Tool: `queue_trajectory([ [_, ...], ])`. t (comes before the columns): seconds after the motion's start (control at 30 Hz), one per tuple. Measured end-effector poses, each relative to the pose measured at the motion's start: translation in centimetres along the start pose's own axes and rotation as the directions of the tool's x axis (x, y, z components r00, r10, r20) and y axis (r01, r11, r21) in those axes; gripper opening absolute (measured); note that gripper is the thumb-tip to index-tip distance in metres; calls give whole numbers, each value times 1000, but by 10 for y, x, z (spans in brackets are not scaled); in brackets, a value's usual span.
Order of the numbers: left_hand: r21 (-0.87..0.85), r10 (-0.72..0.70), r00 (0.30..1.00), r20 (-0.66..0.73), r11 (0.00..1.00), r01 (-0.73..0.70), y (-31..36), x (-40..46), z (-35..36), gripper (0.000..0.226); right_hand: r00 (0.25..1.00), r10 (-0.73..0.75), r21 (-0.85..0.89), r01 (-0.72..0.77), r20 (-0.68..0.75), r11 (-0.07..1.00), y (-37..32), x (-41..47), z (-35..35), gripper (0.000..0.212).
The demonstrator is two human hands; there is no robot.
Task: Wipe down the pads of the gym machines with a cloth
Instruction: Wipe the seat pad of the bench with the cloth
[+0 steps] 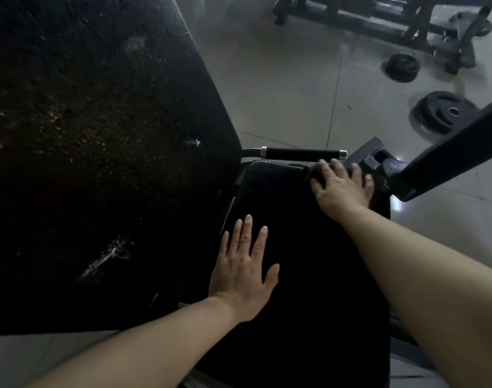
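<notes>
The left hand (pixel 243 271) lay flat on the black seat pad (pixel 300 289), its fingers straight and spread, holding nothing. The right hand (pixel 341 184) was at the far end of the same pad, palm down with fingers spread, pressing on a dark cloth (pixel 317 172) that showed only at its fingertips. Just beyond this hand a black handle bar (pixel 300 153) with metal ends stood across. To the left rose a big, worn back pad (pixel 99 135), tilted, with pale scuffs. On the right a dark frame beam (pixel 449 152) slanted up. Two weight plates (pixel 442 112) lay on the grey tiled floor (pixel 289 88), well apart from the pad.
</notes>
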State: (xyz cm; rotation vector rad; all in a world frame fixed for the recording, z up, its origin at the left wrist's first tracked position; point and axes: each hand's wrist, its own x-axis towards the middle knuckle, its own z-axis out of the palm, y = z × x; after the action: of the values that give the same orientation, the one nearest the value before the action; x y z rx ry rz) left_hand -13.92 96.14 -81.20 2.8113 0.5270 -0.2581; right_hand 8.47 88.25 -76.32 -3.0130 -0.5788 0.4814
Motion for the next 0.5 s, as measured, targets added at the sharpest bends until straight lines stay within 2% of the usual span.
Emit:
queue_trajectory([
  [0.13, -68, -9, 989, -147, 998, -1, -2, 2, 5, 72, 982, -175, -26, 177, 66, 984, -43, 2, 8, 60],
  [0.2, -192, 10, 981, -194, 980, -48, -4, 1, 7, 66, 966, -244, -19, 246, 86, 969, -59, 2, 12, 58],
  [0.27, -351, -3, 964, -267, 932, -94, -5, -1, 7, 51, 935, -336, -16, 340, 111, 940, -72, -1, 16, 57],
  [0.37, -480, -78, 904, -421, 864, -149, -8, -4, 8, 22, 866, -473, -10, 481, 163, 877, -90, -10, 26, 58],
  [0.5, -534, -222, 805, -550, 834, -135, -9, -4, 7, 5, 817, -532, -19, 549, 223, 836, -102, -18, 29, 57],
])
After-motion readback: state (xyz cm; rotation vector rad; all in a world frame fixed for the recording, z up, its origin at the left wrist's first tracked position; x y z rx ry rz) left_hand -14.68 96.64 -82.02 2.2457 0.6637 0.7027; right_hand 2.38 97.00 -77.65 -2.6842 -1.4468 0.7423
